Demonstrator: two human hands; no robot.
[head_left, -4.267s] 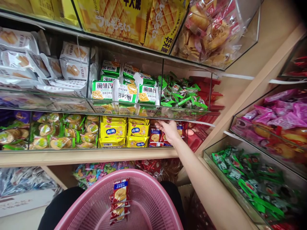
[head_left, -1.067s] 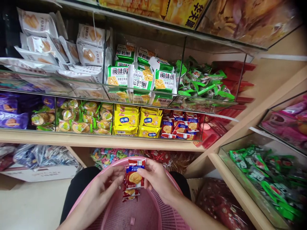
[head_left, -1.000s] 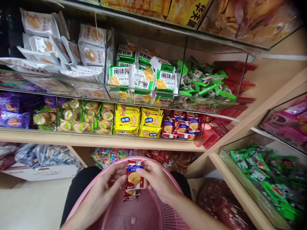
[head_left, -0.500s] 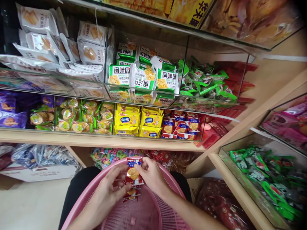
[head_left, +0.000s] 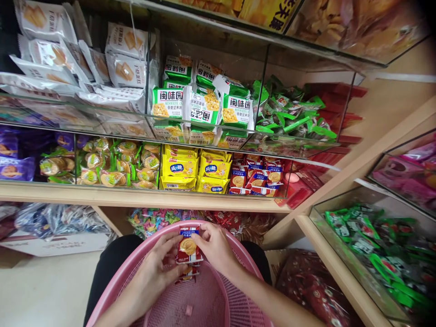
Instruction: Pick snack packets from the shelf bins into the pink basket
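Observation:
A small red cookie packet [head_left: 188, 245] with a blue label is held over the far rim of a pink plastic basket [head_left: 211, 304] on my lap. My left hand [head_left: 160, 268] pinches its left edge and my right hand [head_left: 214, 247] pinches its right edge, both closed on it. More red cookie packets [head_left: 190, 271] lie just under it against the basket's inner wall, partly hidden by my fingers. The same red packets [head_left: 259, 178] fill a glass bin on the shelf ahead.
Glass-fronted shelf bins hold white cracker bags [head_left: 85, 68], green biscuit packs [head_left: 200, 106], yellow packs [head_left: 194, 170], green-wrapped cookies [head_left: 109, 163] and purple packs [head_left: 13, 156]. A wooden shelf edge [head_left: 136, 199] runs across. Bins of green and pink snacks [head_left: 371, 236] stand at right.
My right hand left the shelf bin and brought a red packet down to the basket. Over the last second both hands have lowered the packet slightly towards the packets in the basket.

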